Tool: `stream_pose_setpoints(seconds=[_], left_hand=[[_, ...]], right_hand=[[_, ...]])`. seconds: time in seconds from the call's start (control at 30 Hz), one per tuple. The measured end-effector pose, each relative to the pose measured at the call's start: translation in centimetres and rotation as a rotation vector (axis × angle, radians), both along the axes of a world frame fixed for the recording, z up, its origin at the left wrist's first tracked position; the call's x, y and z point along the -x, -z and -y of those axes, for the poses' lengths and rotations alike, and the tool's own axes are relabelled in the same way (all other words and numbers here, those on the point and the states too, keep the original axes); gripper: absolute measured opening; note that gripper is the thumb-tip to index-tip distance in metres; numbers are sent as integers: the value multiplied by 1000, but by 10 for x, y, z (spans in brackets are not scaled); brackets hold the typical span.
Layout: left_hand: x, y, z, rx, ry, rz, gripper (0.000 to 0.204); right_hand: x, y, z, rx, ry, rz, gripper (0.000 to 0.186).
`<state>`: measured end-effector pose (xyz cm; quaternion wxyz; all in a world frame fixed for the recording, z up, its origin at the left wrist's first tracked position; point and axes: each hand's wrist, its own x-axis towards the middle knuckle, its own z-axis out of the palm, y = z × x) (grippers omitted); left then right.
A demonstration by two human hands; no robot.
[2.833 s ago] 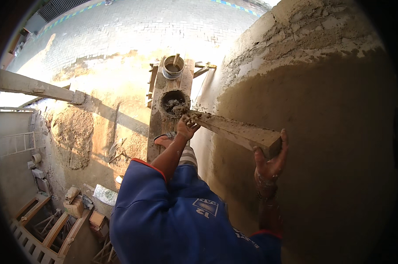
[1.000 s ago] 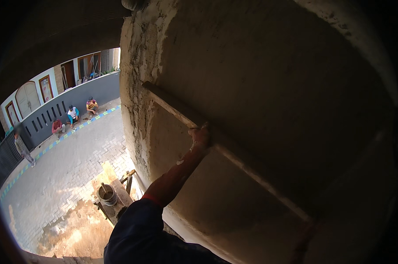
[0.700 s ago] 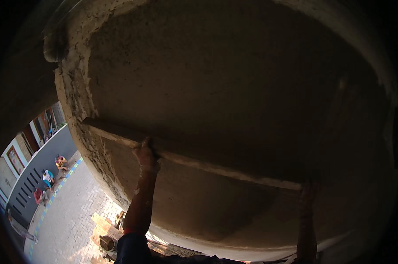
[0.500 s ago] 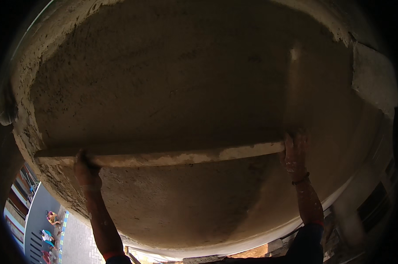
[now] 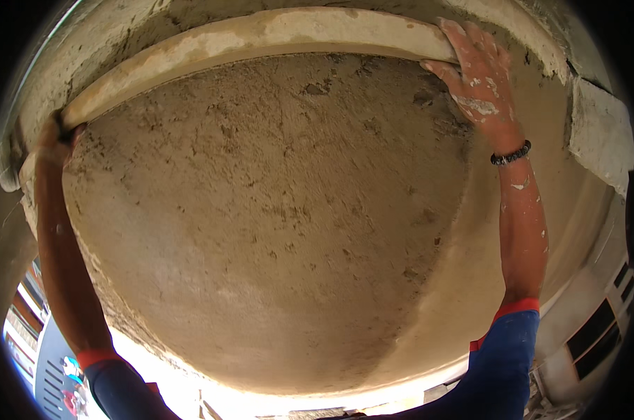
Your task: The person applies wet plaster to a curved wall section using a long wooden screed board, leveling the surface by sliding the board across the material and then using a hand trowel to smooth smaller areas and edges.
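A long pale wooden board (image 5: pixel 275 31), bowed by the lens, lies against the upper part of the plastered wall (image 5: pixel 282 224). My left hand (image 5: pixel 56 140) is wrapped round its left end, partly in shadow and blurred. My right hand (image 5: pixel 481 87), splashed with grey mortar and wearing a dark bead bracelet, grips the other end with thumb below and fingers above. Under the board the wet plaster is rough and pitted, with a smoother, lighter band toward the right.
A rough concrete edge (image 5: pixel 601 129) borders the plaster at upper right. Dark window openings (image 5: pixel 590 336) appear at lower right. At lower left is a slotted grey boundary wall (image 5: pixel 51 378) with small figures of people (image 5: pixel 73 378) beside it, partly hidden.
Both hands have raised the board from the middle of the wall to near its top. Earlier it was held low beside the buckets; the view has since tilted up to the wall.
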<state>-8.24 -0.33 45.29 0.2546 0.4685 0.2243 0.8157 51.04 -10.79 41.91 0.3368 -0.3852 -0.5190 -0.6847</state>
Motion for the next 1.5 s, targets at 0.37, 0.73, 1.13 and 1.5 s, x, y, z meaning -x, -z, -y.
stream_pose_setpoints(seconds=[0.37, 0.73, 1.13, 1.5], left_hand=[[-123, 112, 49, 304, 113, 143, 44], [-153, 74, 47, 267, 28, 180, 35], [-17, -71, 5, 101, 49, 140, 35], [-50, -15, 23, 191, -52, 79, 36]], right_hand=[[-95, 89, 42, 214, 18, -76, 54], [-127, 104, 35, 167, 167, -241, 57], [-55, -92, -10, -156, 69, 45, 60], [-41, -24, 9, 93, 24, -68, 58]])
